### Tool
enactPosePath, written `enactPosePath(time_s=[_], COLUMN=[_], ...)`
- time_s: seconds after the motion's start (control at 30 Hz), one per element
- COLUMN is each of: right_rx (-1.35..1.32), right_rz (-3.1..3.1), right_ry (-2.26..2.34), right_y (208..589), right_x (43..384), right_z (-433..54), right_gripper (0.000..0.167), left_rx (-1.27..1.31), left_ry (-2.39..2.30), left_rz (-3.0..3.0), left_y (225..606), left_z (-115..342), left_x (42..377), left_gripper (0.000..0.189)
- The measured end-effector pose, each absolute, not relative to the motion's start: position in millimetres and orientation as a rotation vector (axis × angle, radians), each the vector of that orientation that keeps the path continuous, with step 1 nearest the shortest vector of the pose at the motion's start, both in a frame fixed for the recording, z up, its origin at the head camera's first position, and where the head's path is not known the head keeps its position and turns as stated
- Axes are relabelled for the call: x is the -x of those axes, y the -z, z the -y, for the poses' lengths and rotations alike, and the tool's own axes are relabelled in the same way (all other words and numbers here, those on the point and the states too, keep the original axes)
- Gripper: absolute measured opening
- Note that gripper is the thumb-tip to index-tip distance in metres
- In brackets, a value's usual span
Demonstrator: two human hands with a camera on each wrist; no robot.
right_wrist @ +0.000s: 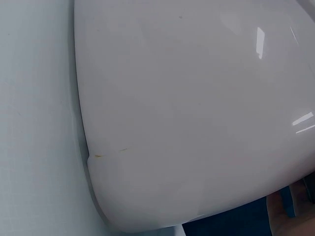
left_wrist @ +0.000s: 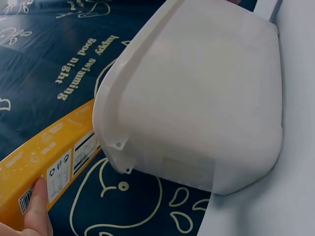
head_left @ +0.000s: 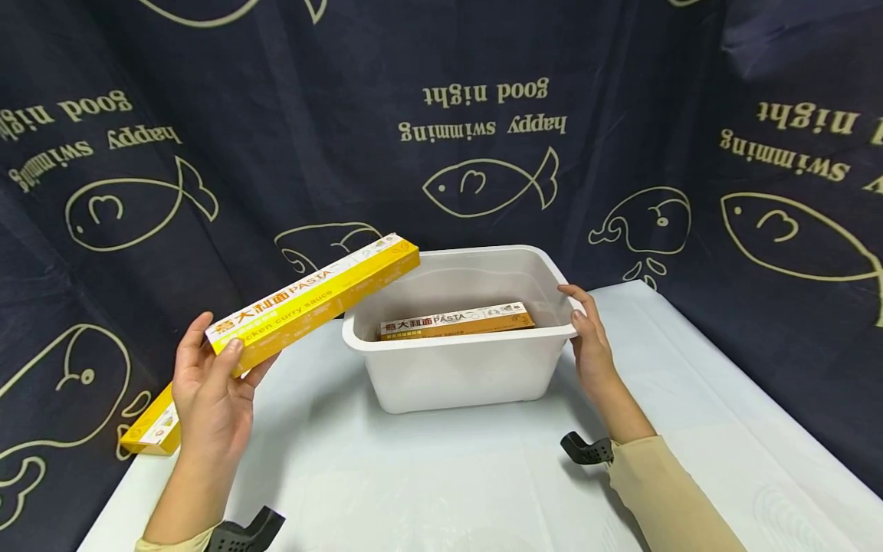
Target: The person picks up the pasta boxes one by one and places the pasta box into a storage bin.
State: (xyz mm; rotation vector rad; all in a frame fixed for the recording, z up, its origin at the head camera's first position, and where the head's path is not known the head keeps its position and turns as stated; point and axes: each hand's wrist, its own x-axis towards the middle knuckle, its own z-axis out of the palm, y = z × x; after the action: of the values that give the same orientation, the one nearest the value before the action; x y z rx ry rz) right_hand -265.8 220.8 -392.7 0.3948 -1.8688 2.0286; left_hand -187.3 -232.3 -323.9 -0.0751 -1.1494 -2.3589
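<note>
My left hand point(head_left: 215, 406) grips the near end of a long yellow and white pasta box point(head_left: 310, 303), thumb over its near side. The box slants up to the right, and its far end overlaps the left rim of a white plastic bin point(head_left: 462, 376) in the head view. In the left wrist view, a finger lies along the printed side of the pasta box point(left_wrist: 59, 167). At the bin's right side, my right hand point(head_left: 592, 337) holds the rim, thumb and fingers hooked over it. Inside the bin lies a brown and white pasta box point(head_left: 455, 322), its lower part hidden by the front wall.
Another yellow box point(head_left: 155, 425) lies on the white-covered table point(head_left: 441, 483) at the left edge, partly behind my left hand. A dark blue curtain point(head_left: 483, 61) with fish drawings hangs close behind the bin and along both sides.
</note>
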Motion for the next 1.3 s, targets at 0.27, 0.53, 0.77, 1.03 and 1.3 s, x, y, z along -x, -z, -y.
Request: enactPosePath(time_s=[0.27,0.53,0.77,1.03,1.3], right_rx=[-0.389,-0.386,-0.38,-0.369,-0.383], right_rz=[1.868,1.885,1.882,1.904,1.903], right_ry=[-2.03,-2.021,-2.023,-2.017,-2.011], right_y=[392.4,392.2,392.7,393.3,392.6], right_x=[266.1,265.6,265.3,266.0,265.6], right_z=[-221.1,-221.0,-221.3,-221.8,-221.9], right_gripper=[0.052,0.052,0.052,0.052,0.052], left_rx=[0.155,0.188,0.202,0.211,0.247], left_ry=[2.408,2.43,2.443,2.433,2.407], left_rz=[1.239,1.273,1.317,1.423,1.521], left_y=[320.9,320.3,320.3,320.0,318.7], left_z=[222.8,217.0,211.3,205.8,204.1], left_x=[191.0,196.6,200.0,205.2,209.0], left_gripper=[0.052,0.053,0.055,0.056,0.055])
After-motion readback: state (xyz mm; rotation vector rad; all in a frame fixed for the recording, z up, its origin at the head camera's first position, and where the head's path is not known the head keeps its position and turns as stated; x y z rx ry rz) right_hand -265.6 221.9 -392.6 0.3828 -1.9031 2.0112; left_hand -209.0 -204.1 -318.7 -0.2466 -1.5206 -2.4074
